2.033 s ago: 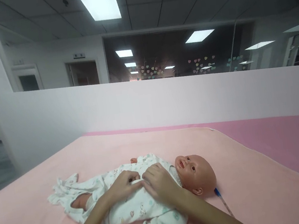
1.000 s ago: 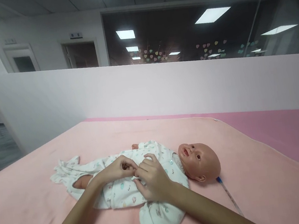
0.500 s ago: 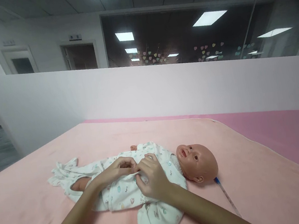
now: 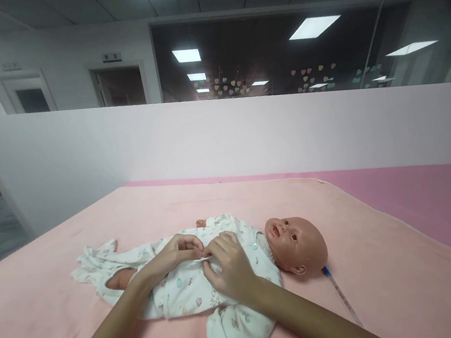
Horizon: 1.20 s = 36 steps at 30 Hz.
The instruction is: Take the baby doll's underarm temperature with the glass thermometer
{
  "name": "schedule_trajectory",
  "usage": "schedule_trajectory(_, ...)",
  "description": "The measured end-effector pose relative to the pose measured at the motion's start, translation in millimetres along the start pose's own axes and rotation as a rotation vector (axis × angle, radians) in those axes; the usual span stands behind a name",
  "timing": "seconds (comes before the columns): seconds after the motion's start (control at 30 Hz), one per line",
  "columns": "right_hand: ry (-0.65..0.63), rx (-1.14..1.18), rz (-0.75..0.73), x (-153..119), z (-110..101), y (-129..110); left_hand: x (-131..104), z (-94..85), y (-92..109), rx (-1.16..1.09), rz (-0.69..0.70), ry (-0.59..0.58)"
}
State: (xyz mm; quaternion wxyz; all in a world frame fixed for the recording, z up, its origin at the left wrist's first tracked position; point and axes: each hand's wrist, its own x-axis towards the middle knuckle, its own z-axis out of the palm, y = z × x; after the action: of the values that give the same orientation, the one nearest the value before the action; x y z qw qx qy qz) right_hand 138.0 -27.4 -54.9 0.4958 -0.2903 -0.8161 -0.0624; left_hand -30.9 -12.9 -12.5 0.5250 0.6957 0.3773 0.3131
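White, soft-looking baby garment with small pastel prints (image 4: 184, 295) lies directly under the fingers, worn by a brown plastic baby doll (image 4: 303, 245) whose head lies to their right. Left hand (image 4: 178, 251) and right hand (image 4: 231, 266) nearly meet at its front, fingers narrow, seemingly pinching a raised edge; any fastener there is hidden. Over the last second they have barely shifted, suggesting close work on one spot. A thin blue-ended stick (image 4: 344, 299) lies farther right on peach cloth (image 4: 369, 238).

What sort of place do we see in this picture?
Probably an infant-care training room: a baby doll in patterned clothes lies on a pink sheet, and heart-shaped stickers show on the glass pane beyond the white wall.
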Motion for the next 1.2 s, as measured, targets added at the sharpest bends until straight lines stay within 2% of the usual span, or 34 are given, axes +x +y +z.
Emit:
schedule_trajectory(0.2, 0.017, -0.025, 0.083, 0, 0, -1, -1, -3.8, -1, 0.064, 0.019, -0.045)
schedule_trajectory(0.43, 0.003, -0.004, 0.074, -1, 0, -1, -3, -10.0, 0, 0.153, -0.01, -0.153)
schedule_trajectory(0.67, -0.025, 0.031, 0.026, -2, 0, -1, -4, -1.3, 8, 0.195, 0.007, -0.098)
schedule_trajectory(1.2, -0.023, 0.112, -0.017, -4, 2, 3, 0, -5.5, -2, 0.136, 0.025, -0.079)
